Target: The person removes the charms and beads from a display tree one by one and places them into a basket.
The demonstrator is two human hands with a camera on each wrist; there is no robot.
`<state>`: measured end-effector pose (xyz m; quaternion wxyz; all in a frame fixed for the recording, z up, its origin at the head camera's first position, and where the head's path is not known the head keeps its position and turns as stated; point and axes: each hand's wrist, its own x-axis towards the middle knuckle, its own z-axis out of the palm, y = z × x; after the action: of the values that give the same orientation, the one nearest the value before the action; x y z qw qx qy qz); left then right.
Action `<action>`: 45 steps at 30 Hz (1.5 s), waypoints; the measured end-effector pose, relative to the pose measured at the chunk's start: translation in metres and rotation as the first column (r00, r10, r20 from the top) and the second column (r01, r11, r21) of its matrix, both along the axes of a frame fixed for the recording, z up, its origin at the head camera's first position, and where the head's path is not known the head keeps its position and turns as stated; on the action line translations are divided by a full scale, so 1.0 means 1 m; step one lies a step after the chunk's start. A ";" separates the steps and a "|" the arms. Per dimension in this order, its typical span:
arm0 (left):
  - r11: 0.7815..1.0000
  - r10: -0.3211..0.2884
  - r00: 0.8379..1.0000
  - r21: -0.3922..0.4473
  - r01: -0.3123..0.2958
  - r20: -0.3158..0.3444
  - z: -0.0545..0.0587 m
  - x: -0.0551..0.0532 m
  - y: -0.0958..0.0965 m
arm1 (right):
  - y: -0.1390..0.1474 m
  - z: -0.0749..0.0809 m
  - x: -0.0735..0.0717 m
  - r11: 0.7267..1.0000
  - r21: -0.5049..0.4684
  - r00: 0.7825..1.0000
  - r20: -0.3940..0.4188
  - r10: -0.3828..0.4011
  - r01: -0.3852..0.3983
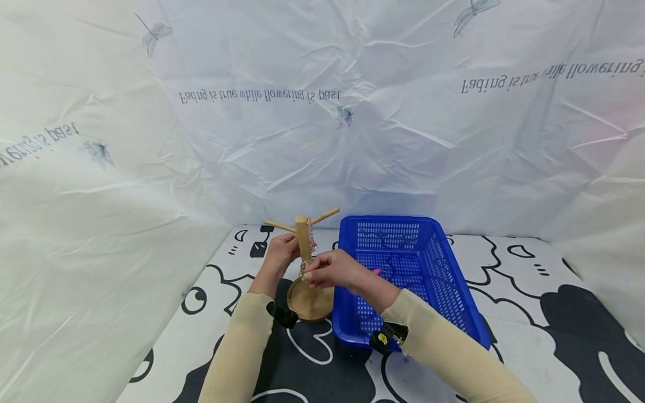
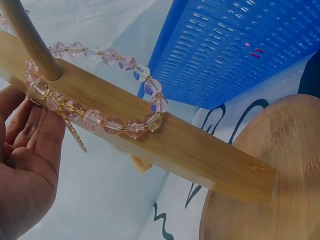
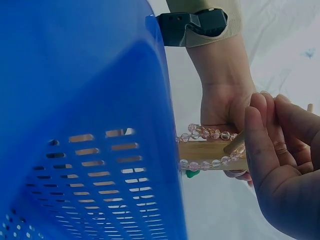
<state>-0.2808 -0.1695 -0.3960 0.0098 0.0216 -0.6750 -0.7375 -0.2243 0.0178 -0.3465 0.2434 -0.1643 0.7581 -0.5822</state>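
A wooden jewelry stand (image 1: pixel 303 232) rises on a round base, with slanting pegs at its top. One pink and clear beaded bracelet (image 2: pixel 92 120) loops about a peg and lies across the post in the left wrist view; a gold chain hangs from it. My left hand (image 1: pixel 283 249) holds the post from behind, its fingertips hidden by the wood. On the near side, my right hand (image 1: pixel 330 270) pinches a beaded strand with thumb and forefinger; only a clear bead (image 3: pixel 264 93) shows at the fingertips. The peg end stands close to these fingers.
A blue plastic basket (image 1: pixel 347 336) stands to the right of the stand, beneath my right forearm. In it lie a small pink piece (image 1: pixel 377 271) and a clear ring-shaped item (image 1: pixel 387 269). Black-and-white patterned cloth (image 1: pixel 509 302) covers the table, and a pale sheet (image 1: pixel 322 151) hangs behind.
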 end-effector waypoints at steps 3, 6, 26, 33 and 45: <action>1.000 -0.001 1.000 -0.024 0.001 0.007 0.002 0.000 0.000 | -0.001 0.001 0.000 1.000 0.009 1.000 -0.006 -0.009 0.009; 0.999 0.011 1.000 -0.048 -0.010 0.020 0.003 -0.001 0.001 | -0.001 0.001 0.000 1.000 0.015 1.000 -0.005 -0.013 0.013; 0.999 -0.033 0.993 0.014 0.035 -0.112 0.014 0.044 -0.023 | -0.003 -0.002 0.002 0.999 0.043 0.999 -0.017 -0.032 0.033; 0.990 0.053 0.980 0.140 -0.026 -0.190 0.035 0.052 -0.026 | -0.003 -0.001 0.002 0.999 0.041 0.999 -0.023 -0.031 0.032; 0.975 0.105 0.970 0.213 -0.057 -0.219 0.052 0.045 -0.025 | -0.003 0.000 0.003 0.999 0.041 0.999 -0.021 -0.033 0.034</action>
<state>-0.2354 -0.1943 -0.3445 0.1154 -0.0349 -0.5880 -0.7998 -0.2215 0.0151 -0.3464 0.2293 -0.1523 0.7749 -0.5690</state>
